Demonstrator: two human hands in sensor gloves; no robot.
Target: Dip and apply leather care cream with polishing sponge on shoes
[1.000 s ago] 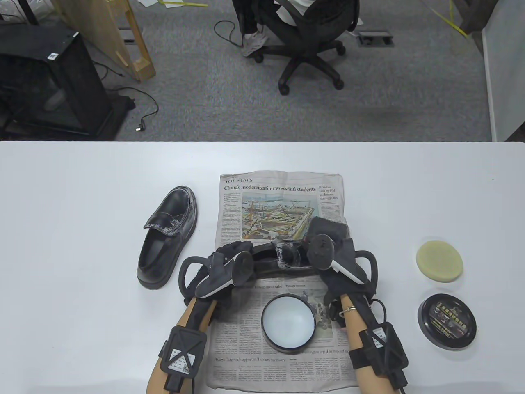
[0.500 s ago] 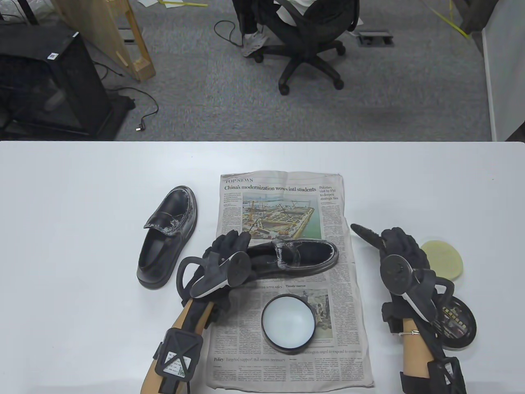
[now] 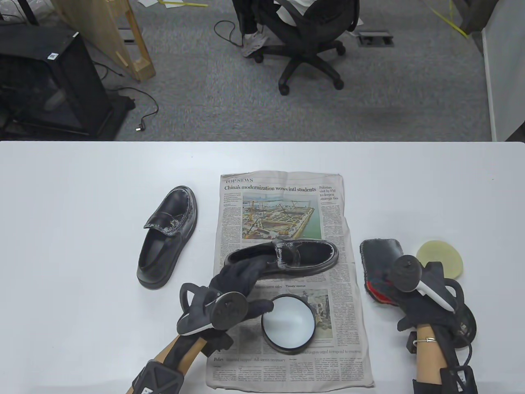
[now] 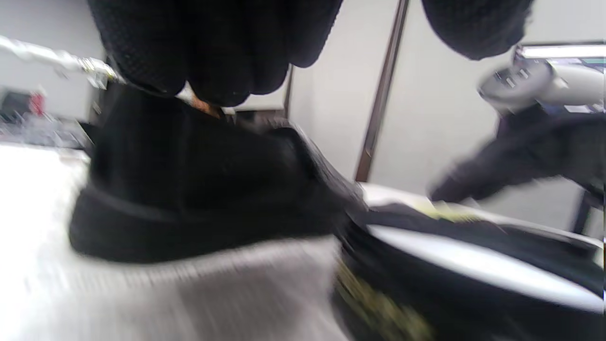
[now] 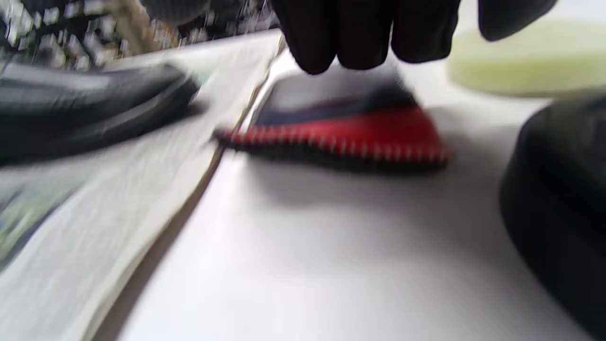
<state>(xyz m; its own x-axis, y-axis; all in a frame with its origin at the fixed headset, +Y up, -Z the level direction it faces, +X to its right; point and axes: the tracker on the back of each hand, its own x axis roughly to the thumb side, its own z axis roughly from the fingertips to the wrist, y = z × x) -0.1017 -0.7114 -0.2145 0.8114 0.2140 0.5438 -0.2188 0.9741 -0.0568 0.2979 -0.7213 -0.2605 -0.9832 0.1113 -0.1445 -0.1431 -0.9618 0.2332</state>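
Note:
A black loafer [image 3: 295, 255] lies on its side on the newspaper [image 3: 283, 197]; it also shows in the left wrist view [image 4: 199, 189]. My left hand [image 3: 252, 287] reaches to its heel with fingers [image 4: 213, 47] on it and thumb spread toward the open cream tin [image 3: 288, 322]. My right hand [image 3: 387, 285] hovers over the near end of a black and red polishing pad [image 3: 379, 256] that lies flat on the table, with fingers [image 5: 360, 38] just above it. A round yellow sponge [image 3: 445, 256] lies right of the pad. A second loafer [image 3: 168, 236] stands left of the paper.
The tin's black lid [image 3: 469, 328] lies under my right wrist, mostly hidden, and shows in the right wrist view [image 5: 558, 203]. The white table's far edge [image 3: 262, 142] runs across the view. An office chair [image 3: 307, 41] stands on the floor beyond.
My right hand left the shoe, carried the pad to the right and laid it on the table beside the sponge. My left hand slid back toward the shoe's heel and the tin.

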